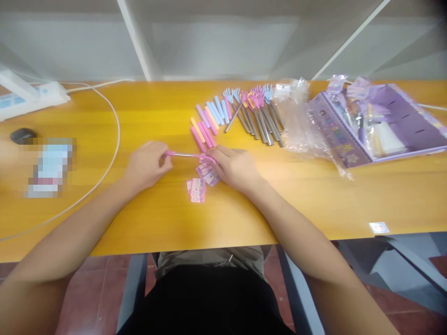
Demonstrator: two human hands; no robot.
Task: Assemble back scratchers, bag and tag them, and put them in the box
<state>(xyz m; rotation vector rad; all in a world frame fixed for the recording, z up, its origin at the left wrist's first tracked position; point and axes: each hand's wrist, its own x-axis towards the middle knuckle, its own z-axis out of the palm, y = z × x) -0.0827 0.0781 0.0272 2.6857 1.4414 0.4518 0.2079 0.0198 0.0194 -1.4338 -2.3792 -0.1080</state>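
A pink back scratcher with a thin metal rod stretches between my two hands, above the table. My left hand is closed on its pink handle end. At the other end, my right hand pinches the pink claw, its fingers partly covering it. Small pink and purple printed cards lie just below the right hand. Beyond the hands are loose pastel handle tubes in pink, blue, purple and yellow. Beside them lies a pile of metal rods with hand-shaped claws.
Crumpled clear plastic bags lie beside a purple open box holding packaged items at the right. On the left are a white cable, a power strip, a black mouse and a blurred-out object. A small sticker sits near the front edge.
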